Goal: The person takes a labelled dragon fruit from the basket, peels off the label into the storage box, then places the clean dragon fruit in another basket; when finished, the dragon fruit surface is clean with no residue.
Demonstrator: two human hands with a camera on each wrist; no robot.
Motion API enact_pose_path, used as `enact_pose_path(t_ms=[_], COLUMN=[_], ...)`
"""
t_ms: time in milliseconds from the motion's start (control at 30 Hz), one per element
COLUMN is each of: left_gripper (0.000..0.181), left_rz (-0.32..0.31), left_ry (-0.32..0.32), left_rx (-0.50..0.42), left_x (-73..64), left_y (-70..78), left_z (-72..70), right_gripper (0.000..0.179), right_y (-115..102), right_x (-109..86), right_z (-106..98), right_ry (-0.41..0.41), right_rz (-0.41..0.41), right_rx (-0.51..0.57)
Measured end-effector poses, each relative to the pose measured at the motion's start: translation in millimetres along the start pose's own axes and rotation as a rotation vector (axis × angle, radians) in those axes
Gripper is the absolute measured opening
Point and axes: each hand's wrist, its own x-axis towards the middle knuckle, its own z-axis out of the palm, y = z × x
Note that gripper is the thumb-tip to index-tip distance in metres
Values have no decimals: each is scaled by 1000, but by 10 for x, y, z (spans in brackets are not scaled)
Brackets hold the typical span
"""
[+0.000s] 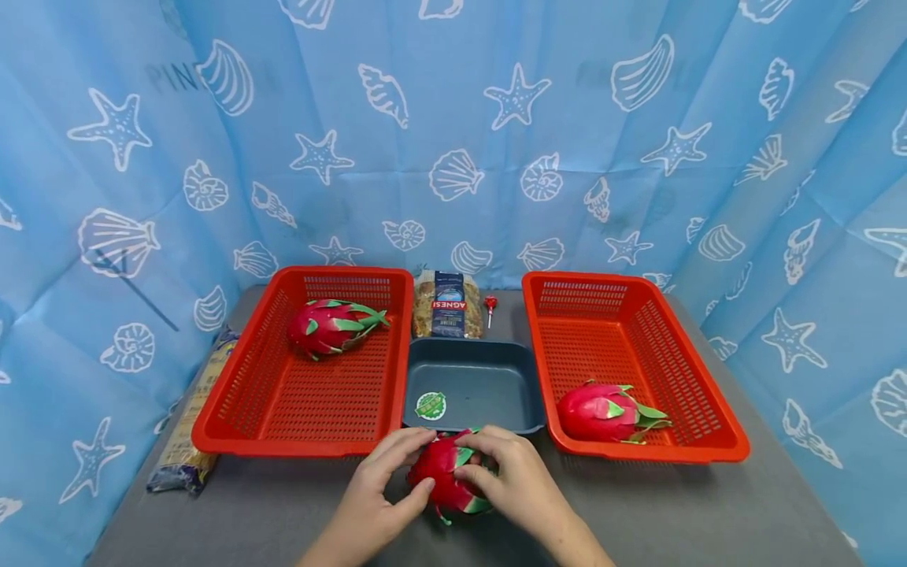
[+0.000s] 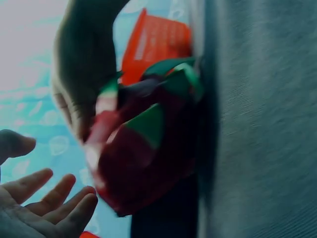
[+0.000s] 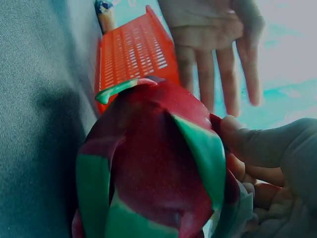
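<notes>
A red dragon fruit with green scale tips lies on the table between my hands, just in front of the dark grey tray. My left hand is at its left side; in the left wrist view that hand's fingers are spread and loosely straight beside the skin. From the right, my right hand holds the fruit. The right wrist view shows its thumb at a scale and the other fingers bent in alongside. The fruit's green-tipped scales point toward that camera.
Red baskets stand left and right, each with a dragon fruit or matching dragon fruit inside. Behind the tray are an Agnesi pasta bag and a red lollipop. A long package lies far left.
</notes>
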Motion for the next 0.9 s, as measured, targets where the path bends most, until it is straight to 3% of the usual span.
enact_pose_path(t_ms=[133,300,467,600,767,900], left_gripper=[56,59,59,57,56,57], left_rz=[-65,-46,-34,-56,-96,-140], left_ry=[-72,-135,-140,-129,-128,-140], left_rx=[55,122,108,79,65,55], left_x=[-8,-10,-18,-26,-41,-51], left_y=[-102,-215,-271,-300,-324,-320], left_z=[86,153,177,177,169,146], right_gripper=[26,30,32,31,25,17], right_y=[-3,-2,-1,4,24,40], right_x=[-8,-17,-44,-69,-86,-102], right_z=[-4,5,-1,-48,-133,-173], right_ry=[12,13,41,120,191,143], right_rz=[-8,31,20,21,156,303], right_rx=[-5,-13,4,38,62,22])
